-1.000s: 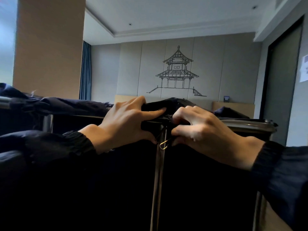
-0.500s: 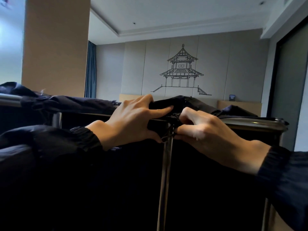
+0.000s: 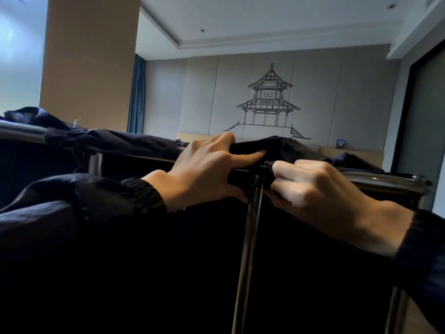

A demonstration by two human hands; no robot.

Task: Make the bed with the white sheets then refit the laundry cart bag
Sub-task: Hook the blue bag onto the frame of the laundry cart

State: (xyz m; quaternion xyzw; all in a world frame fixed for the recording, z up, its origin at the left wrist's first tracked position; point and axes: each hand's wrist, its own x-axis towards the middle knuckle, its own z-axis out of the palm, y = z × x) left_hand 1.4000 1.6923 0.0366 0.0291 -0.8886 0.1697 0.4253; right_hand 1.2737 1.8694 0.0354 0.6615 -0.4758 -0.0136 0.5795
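**Inspector:** Where is the bag?

**Assistant:** The dark bag (image 3: 261, 145) hangs on the cart (image 3: 382, 180), with its top edge folded over the metal rail across the middle of the frame. Bunched cloth rises in a small peak at centre, just above where an upright post (image 3: 248, 249) meets the rail. The bag's body fills the lower half of the frame. It is very dark, and no detail can be made out there.

**Inspector:** Left hand?

**Assistant:** The left hand (image 3: 204, 169), centre-left, grips the folded edge. Its fingers curve over the top of the cloth, the forefinger stretches along it toward the right, and the thumb is underneath by the post.

**Inspector:** Right hand?

**Assistant:** The right hand (image 3: 320, 189), centre-right, has its fingers curled tight, pinching the bag's edge at the joint of post and rail. What lies under the fingertips is hidden. The two hands sit just beside each other, one on either side of the post.

**Inspector:** Clothing?

**Assistant:** Dark sleeves (image 3: 72, 213) with gathered cuffs on both arms.

**Inspector:** Surroundings?

**Assistant:** More of the bag's cloth is draped over the rail at the left edge. On the panelled wall behind, upper centre, is a line drawing of a pagoda (image 3: 269, 100). At upper left a blue curtain (image 3: 137, 95) hangs beside a tan pillar (image 3: 89, 61). A pale wooden panel (image 3: 351, 153) sits low on the wall at right.
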